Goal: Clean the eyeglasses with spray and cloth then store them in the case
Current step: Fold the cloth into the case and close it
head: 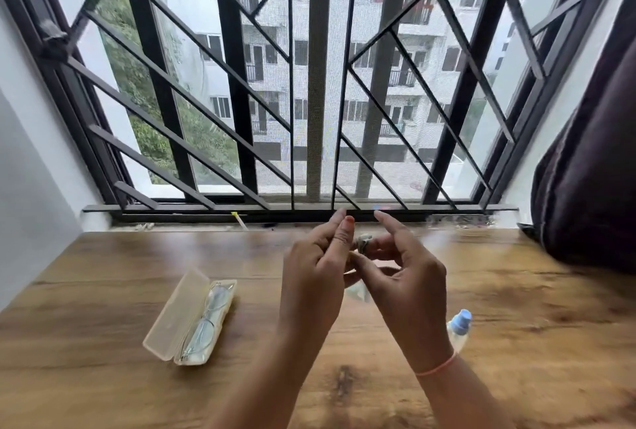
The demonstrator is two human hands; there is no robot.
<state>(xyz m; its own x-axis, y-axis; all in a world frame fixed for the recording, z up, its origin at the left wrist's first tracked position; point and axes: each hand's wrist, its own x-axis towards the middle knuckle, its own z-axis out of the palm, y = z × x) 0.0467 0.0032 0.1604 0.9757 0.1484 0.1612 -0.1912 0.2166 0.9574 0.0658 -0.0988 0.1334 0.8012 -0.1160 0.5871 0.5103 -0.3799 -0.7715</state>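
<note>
The wire-rimmed eyeglasses [206,318] lie folded in an open, pale translucent case [172,322] on the wooden table [103,291], left of my hands. Both hands are raised close together over the table's middle. A small crumpled grey cloth [363,242] shows between them. My right hand [406,284] pinches the cloth with curled fingers and thumb, its index finger pointing up. My left hand [316,277] meets it from the left with the lower fingers curled toward the cloth. A pale blurred bit [358,291] hangs below the hands. The spray bottle [459,325], clear with a blue top, lies behind my right wrist.
A window with dark metal grilles [309,84] and a sill track [275,213] runs along the table's far edge. A dark curtain or cushion [592,187] sits at the right end. White wall borders the left side.
</note>
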